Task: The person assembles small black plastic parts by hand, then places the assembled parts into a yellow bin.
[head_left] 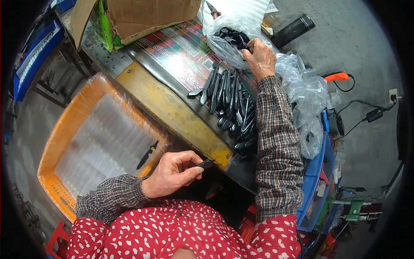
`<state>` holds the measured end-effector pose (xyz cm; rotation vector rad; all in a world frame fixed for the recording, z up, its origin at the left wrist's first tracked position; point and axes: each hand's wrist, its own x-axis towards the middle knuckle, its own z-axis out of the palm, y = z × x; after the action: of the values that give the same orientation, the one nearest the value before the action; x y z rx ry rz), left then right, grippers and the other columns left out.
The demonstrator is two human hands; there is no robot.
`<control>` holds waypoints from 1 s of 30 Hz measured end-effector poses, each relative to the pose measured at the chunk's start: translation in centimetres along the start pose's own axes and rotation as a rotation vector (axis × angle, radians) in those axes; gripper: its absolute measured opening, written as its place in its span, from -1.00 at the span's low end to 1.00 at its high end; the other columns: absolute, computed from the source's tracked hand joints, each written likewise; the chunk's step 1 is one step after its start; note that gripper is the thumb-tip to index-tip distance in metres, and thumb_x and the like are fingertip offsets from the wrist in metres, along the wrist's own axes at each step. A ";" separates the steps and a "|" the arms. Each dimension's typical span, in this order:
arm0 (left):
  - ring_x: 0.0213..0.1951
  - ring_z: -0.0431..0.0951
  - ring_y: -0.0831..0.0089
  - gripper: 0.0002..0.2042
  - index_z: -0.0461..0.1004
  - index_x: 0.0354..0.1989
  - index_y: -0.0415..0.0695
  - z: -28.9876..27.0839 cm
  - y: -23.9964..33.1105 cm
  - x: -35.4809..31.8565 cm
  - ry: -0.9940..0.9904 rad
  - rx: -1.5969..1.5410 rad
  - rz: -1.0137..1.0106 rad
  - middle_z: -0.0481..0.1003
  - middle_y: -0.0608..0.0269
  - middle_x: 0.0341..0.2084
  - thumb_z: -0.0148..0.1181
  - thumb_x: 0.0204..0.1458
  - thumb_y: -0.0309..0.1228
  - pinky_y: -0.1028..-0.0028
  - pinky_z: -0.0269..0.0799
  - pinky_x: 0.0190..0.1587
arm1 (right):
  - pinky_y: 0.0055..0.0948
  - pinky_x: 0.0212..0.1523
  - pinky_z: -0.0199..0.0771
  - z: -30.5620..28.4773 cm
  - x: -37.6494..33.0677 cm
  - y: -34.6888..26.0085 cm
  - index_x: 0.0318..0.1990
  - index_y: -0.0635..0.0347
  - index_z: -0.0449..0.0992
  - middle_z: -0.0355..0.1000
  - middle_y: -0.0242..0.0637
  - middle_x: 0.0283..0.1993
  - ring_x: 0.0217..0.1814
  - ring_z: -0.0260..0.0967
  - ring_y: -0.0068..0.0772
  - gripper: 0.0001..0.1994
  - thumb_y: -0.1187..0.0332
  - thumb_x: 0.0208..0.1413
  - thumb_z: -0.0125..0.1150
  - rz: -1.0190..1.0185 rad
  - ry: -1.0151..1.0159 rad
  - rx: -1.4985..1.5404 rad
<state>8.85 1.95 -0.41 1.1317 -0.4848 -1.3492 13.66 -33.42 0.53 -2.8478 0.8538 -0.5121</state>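
My left hand (172, 174) is closed in a pinch on a small dark handle-shaped piece (206, 164), held just off the table's near edge. My right hand (259, 58) reaches to the mouth of a clear plastic bag (220, 44) with small black parts (233, 38) in it. Its fingers curl down among those parts, and whatever they grip is hidden. Between my arms, a heap of long black handle-shaped pieces (226, 93) lies on the table (170, 103).
To the left stands an orange basket (54, 149) lined with clear plastic, with one black-and-yellow piece (148, 154) inside. An opened cardboard box (151, 19) is at the back. Pliers (213, 9) and a black cylinder (293, 31) lie far right; a blue bin (311, 190) stands nearer.
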 end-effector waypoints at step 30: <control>-0.61 0.36 0.68 -0.91 0.41 -0.26 -0.24 1.2 -0.3 -0.7 -0.045 -0.182 -0.044 0.49 0.26 -0.53 0.11 0.10 -0.50 0.71 0.18 -0.62 | -0.74 -0.48 0.24 -12.9 -23.0 -6.6 -0.18 0.32 0.44 0.36 -0.48 -0.46 -0.47 0.26 -0.75 -0.85 0.48 0.11 0.15 0.221 -0.171 0.976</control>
<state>7.54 2.17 0.08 0.9695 -0.3635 -1.4299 -5.52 -15.44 7.48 -1.8531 0.6239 -0.4673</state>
